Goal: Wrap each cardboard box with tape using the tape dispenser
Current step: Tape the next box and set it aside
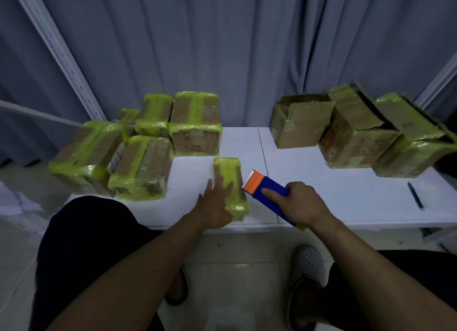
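Both bare forearms reach forward, the left hand (217,207) flat with fingers straight, the right hand (300,203) curled round the tape dispenser (273,185), index finger extended.

Small box (230,168) wrapped in yellow-green tape, lying flat, blue-and-orange tape dispenser (270,183) just right of it, apparently raised

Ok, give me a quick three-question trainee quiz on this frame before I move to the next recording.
1. True or false: the right grip holds the tape dispenser.
2. The left grip rests, fingers straight, on: A) the pen; B) the small taped box; C) the curtain.
3. Fill in: the box with open flaps stands on the ____ side of the table.
Key: 1 true; 2 B; 3 right.
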A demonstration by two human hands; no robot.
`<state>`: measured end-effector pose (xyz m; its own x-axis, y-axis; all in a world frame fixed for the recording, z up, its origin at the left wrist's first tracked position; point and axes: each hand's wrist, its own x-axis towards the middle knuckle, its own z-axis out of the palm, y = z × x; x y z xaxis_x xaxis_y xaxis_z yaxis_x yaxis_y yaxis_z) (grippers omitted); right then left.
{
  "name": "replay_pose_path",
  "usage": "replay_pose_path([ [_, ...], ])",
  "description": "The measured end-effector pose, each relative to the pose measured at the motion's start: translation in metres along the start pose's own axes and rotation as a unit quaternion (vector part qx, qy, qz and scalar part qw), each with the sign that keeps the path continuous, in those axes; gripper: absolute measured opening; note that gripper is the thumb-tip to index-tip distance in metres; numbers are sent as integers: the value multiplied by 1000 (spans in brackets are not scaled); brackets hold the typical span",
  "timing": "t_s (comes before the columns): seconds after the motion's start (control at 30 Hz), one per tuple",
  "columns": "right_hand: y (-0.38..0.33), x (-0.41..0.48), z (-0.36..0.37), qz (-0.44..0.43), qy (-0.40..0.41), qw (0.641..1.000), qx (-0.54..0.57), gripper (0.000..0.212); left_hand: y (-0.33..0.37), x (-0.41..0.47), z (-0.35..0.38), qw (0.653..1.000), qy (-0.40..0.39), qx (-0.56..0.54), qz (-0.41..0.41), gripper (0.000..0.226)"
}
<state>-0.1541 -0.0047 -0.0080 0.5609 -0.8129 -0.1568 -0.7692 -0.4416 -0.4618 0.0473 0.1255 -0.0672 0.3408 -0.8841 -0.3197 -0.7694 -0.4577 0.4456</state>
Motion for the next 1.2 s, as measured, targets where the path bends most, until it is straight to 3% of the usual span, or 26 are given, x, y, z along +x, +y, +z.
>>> replay_pose_path([
  [0.07,-1,-15,-1,-9,-6,1000,25,69,12,-21,-12,982,96,-159,-32,67],
  [0.17,-6,-41,1,-34,-20,998,49,64,32,-60,-19,904,176,-380,-81,21],
  [0.23,-8,-59,5,-54,-25,996,71,61,38,-87,-17,856,162,-482,-96,17],
  [0.3,-7,-72,10,-80,-34,992,89,60,40,-107,-16,837,167,-513,-92,19],
  [0.37,-6,-81,13,-104,-47,988,104,55,37,-120,-18,836,179,-512,-78,16],
  [0.53,-1,-97,14,-138,-56,979,142,46,29,-138,-22,839,97,-534,-50,15],
  [0.83,8,-97,24,-150,-73,972,165,40,23,-129,-1,851,172,-493,-50,10],
  [0.97,12,-93,24,-143,-71,975,154,43,22,-121,4,859,163,-483,-43,12],
  [1.2,2,-76,23,-117,-98,981,117,59,9,-101,12,848,156,-493,-112,11],
])
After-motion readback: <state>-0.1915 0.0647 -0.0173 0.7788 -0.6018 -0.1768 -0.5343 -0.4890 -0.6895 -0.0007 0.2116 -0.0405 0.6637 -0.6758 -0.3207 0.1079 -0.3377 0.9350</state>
